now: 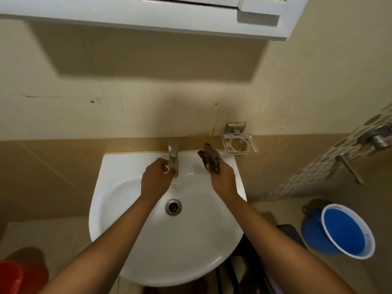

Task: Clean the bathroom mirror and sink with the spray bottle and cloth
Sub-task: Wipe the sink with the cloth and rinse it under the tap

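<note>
A white sink [118, 219] is fixed to the beige tiled wall, with a metal drain [173, 207] in its bowl. At the back rim stands a metal tap [173, 159]. My left hand [156, 180] is closed around the tap's spout. My right hand [222, 179] holds a crumpled brown cloth [209, 158] over the sink's back right rim. The underside of a white mirror cabinet [148, 15] runs along the top of the view. No spray bottle is in view.
A metal soap dish [239, 144] hangs on the wall right of the tap. A blue bucket [339, 232] stands on the floor at right, a red bucket [14, 279] at lower left. Metal wall taps [377, 139] stick out at far right.
</note>
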### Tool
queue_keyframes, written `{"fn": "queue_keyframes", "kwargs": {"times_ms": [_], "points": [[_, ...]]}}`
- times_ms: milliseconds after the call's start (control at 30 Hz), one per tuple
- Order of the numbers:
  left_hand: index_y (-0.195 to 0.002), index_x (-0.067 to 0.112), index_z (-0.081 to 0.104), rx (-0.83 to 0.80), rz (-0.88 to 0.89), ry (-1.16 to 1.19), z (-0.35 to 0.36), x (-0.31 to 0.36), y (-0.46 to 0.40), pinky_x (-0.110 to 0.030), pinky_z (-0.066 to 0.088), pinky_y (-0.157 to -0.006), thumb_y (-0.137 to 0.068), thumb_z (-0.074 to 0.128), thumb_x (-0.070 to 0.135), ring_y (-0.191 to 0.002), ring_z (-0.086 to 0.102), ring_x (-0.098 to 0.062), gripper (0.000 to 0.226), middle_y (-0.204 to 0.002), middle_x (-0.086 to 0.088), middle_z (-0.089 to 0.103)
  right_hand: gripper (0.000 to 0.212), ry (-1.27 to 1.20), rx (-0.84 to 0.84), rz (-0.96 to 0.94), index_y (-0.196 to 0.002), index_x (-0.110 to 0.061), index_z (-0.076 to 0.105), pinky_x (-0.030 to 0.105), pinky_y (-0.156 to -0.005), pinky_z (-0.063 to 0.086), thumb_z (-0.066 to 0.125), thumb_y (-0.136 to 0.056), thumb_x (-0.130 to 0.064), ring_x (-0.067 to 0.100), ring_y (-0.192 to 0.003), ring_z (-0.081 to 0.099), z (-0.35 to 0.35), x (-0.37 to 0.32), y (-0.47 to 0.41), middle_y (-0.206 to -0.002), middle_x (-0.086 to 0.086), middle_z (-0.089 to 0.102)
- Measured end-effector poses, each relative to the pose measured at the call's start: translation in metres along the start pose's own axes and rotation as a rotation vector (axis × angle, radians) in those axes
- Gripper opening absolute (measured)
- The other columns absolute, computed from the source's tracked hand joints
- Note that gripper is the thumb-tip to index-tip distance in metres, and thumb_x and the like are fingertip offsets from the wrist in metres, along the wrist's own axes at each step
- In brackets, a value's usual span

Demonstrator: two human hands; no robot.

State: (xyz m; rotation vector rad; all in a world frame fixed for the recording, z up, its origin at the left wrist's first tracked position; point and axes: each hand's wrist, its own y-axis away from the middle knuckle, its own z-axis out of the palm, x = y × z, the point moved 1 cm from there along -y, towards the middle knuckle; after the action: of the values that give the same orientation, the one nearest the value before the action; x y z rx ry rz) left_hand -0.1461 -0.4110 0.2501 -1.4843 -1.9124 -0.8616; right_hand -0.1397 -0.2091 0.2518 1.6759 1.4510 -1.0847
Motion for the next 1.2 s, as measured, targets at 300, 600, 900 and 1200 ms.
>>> {"fn": "queue_keyframes", "kwargs": {"times_ms": [300,600,900,1200], "points": [[-0.121,0.016,0.060,0.076,0.021,-0.068,0.023,-0.006,0.000,-0.035,0.049,-0.077,-0.092,0.066,0.037,-0.099,0.064,-0.025,0.037,-0.117,-0.004,0.066,0.089,0.891,-0.380,-0.550,-0.153,-0.016,0.031,0.057,-0.119,0.019,0.073,-0.078,-0.041,0.034,-0.146,0.025,0.062,0.071,-0.015,-0.156,0.011,0.035],[-0.128,0.015,0.059,0.129,0.076,-0.087,0.029,-0.012,0.004,-0.032,0.043,-0.075,-0.094,0.059,0.045,-0.104,0.061,-0.022,0.045,-0.121,-0.004,0.065,0.069,0.953,-0.489,-0.736,-0.153,-0.018,0.027,0.059,-0.118,0.020,0.051,-0.094,-0.043,0.033,-0.147,0.029,0.064,0.085,-0.053,-0.158,0.011,0.034],[-0.131,0.017,0.057,0.150,0.074,-0.060,0.033,-0.015,0.007,-0.030,0.041,-0.074,-0.095,0.058,0.043,-0.099,0.060,-0.018,0.044,-0.119,-0.004,0.066,0.066,1.023,-0.309,-0.490,-0.156,-0.016,0.020,0.055,-0.121,0.016,0.028,-0.095,-0.039,0.033,-0.151,0.017,-0.012,0.121,-0.044,-0.161,0.011,0.026],[-0.130,0.019,0.057,0.144,0.072,-0.065,0.036,-0.018,0.006,-0.032,0.042,-0.073,-0.096,0.057,0.042,-0.097,0.061,-0.019,0.041,-0.114,-0.002,0.067,0.090,0.995,-0.263,-0.262,-0.157,-0.018,0.003,0.066,-0.117,-0.001,0.029,-0.090,-0.072,0.046,-0.149,0.005,0.049,0.080,-0.046,-0.163,0.021,0.007]]}}
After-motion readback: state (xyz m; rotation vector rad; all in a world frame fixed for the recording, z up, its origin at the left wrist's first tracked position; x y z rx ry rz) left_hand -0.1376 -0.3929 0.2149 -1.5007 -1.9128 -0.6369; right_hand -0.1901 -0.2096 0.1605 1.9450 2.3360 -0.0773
